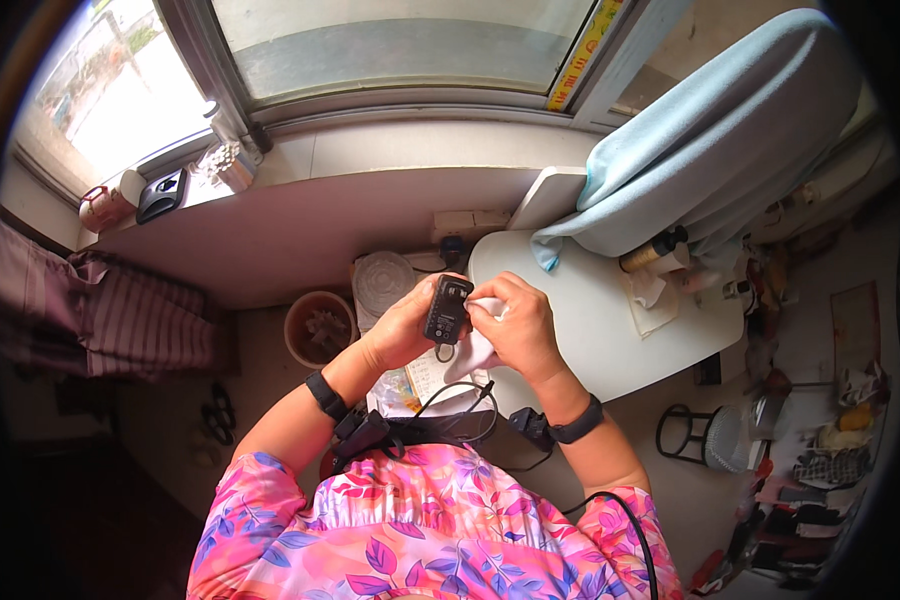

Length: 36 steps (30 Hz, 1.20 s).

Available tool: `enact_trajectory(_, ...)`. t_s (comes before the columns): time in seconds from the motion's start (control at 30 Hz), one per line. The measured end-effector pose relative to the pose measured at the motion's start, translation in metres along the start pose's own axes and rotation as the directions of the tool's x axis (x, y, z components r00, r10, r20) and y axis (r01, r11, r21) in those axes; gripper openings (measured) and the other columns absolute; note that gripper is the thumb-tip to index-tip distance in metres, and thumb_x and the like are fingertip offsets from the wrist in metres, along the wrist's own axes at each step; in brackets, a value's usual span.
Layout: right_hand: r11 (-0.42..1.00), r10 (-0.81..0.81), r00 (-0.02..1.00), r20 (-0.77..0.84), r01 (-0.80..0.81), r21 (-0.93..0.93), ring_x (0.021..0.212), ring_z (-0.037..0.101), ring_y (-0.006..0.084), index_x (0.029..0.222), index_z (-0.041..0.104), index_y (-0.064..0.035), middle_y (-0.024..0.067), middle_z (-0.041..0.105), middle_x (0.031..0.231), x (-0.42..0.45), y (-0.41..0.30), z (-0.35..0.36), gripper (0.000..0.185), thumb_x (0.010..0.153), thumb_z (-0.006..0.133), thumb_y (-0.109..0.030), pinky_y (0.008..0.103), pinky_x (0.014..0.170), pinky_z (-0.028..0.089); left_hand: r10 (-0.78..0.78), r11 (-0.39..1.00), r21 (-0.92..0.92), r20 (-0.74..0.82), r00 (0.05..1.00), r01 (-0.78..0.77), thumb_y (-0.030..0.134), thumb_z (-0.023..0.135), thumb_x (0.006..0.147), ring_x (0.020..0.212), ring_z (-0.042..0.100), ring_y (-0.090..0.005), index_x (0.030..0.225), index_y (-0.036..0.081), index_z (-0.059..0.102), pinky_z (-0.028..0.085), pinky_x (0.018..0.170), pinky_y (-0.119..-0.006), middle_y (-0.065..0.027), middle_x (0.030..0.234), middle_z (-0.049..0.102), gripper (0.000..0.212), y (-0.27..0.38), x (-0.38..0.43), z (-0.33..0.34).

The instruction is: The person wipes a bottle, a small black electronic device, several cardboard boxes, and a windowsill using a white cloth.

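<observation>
A black power adapter (444, 313) with two metal prongs is held in my left hand (401, 324), its printed face turned up. A thin cable (444, 352) loops out at its lower end. Between the fingers of my right hand (521, 322) is a white cloth (474, 357), pinched close to the prongs. The cloth hangs down below the hand. Under both hands lie papers (429, 375) bearing writing and a clear plastic bag (391, 388). A black cord (461, 386) curves in front of my body.
At right stands a white table (570, 330) with a brown bottle (652, 251) and a draped light-blue towel (720, 142). A round plastic container (384, 281) and a bucket (320, 328) sit at left. A stool (724, 439) is on the floor. The windowsill (360, 146) holds small items.
</observation>
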State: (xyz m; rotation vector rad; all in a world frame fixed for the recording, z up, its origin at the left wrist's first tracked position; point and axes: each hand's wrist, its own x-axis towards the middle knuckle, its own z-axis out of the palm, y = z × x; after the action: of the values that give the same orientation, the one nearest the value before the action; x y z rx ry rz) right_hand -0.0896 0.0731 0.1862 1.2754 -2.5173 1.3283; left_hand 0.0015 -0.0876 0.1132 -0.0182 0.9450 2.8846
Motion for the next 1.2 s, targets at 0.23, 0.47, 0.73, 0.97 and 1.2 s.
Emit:
enact_trajectory(0.23,0.82,0.408,0.909,0.088,-0.407,0.401,0.069,0.063,0.0128,0.084,0.064,-0.0006,0.0074,0.068,0.074,0.007,0.001,0.004,0.016,0.08,0.076,-0.011,0.0307,0.064,0.052,0.029,0.991,0.125,0.071,0.997,-0.038,0.05,0.049,0.101,0.105,0.06,-0.0191,0.141,0.008,0.043,0.052,0.088,-0.038,-0.0082,0.122,0.058,0.058,0.003,0.001,-0.006)
enact_trajectory(0.47,0.845,0.351,0.934,-0.069,-0.284,0.454,0.069,0.062,0.0129,0.09,0.067,0.0001,0.0067,0.067,0.078,0.015,0.008,-0.017,0.012,0.083,0.074,-0.006,0.0291,0.066,0.052,0.048,0.991,0.12,0.083,0.995,-0.058,0.046,0.049,0.103,0.103,0.06,-0.0157,0.141,0.005,0.046,0.051,0.09,-0.032,-0.0078,0.121,0.06,0.056,0.004,0.0,-0.002)
enact_trajectory(0.73,0.978,-0.181,0.977,0.112,0.191,-0.083,0.07,0.064,0.0238,0.092,0.072,-0.0077,0.0062,0.062,0.083,0.018,-0.021,-0.029,0.013,0.08,0.072,-0.004,0.0328,0.062,0.051,0.037,0.974,0.226,-0.006,0.999,-0.035,0.04,0.045,0.105,0.103,0.062,-0.0155,0.142,0.004,0.044,0.051,0.09,-0.033,-0.0078,0.12,0.06,0.052,0.002,0.002,-0.003)
enact_trajectory(0.97,0.945,-0.244,0.949,0.201,0.279,-0.17,0.073,0.065,0.0246,0.093,0.068,-0.0112,0.0053,0.057,0.087,0.008,-0.017,-0.029,0.009,0.084,0.069,-0.008,0.036,0.061,0.053,0.087,0.946,0.311,0.03,0.996,-0.092,0.037,0.043,0.106,0.108,0.06,-0.0139,0.142,0.003,0.044,0.05,0.093,-0.031,-0.0082,0.124,0.059,0.049,0.003,0.001,0.007)
enact_trajectory(1.2,0.989,-0.094,0.966,0.241,0.119,-0.088,0.077,0.065,0.0303,0.094,0.067,-0.0081,0.0079,0.059,0.09,-0.015,0.016,-0.024,0.008,0.086,0.067,-0.007,0.04,0.067,0.053,0.157,0.951,0.257,0.071,0.985,-0.17,0.04,0.042,0.107,0.101,0.058,-0.0109,0.141,0.005,0.047,0.05,0.086,-0.028,-0.0052,0.118,0.06,0.049,0.021,0.001,0.012)
